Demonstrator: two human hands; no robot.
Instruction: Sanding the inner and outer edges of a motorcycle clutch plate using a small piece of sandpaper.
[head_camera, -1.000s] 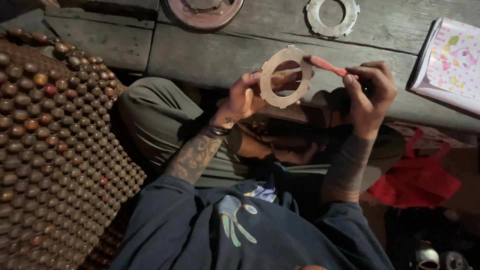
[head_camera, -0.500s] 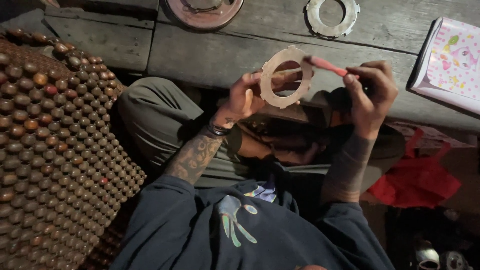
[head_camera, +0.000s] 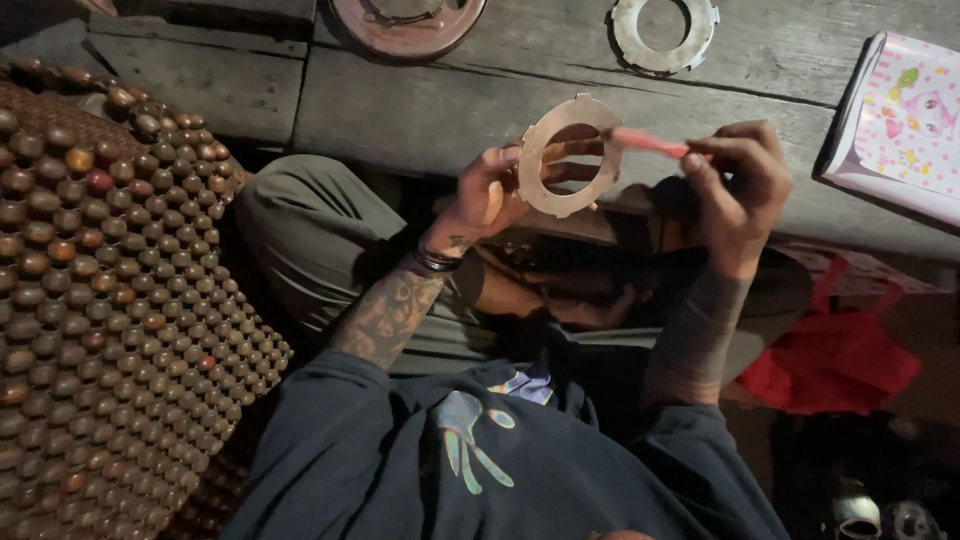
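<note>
The left hand pinches a notched pale ring plate upright above the lap while the right hand has its grip pressed on a thin red tool (its tip at the ring's rim), apparently cleaning or checking the face, which calls for a steady ring.

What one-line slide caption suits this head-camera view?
Seated person's left hand holds a pale notched flat ring while the right hand applies a thin pink stick.

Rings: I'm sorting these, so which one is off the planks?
The tan ring in the left hand; the grey ring lies on the planks.
</note>
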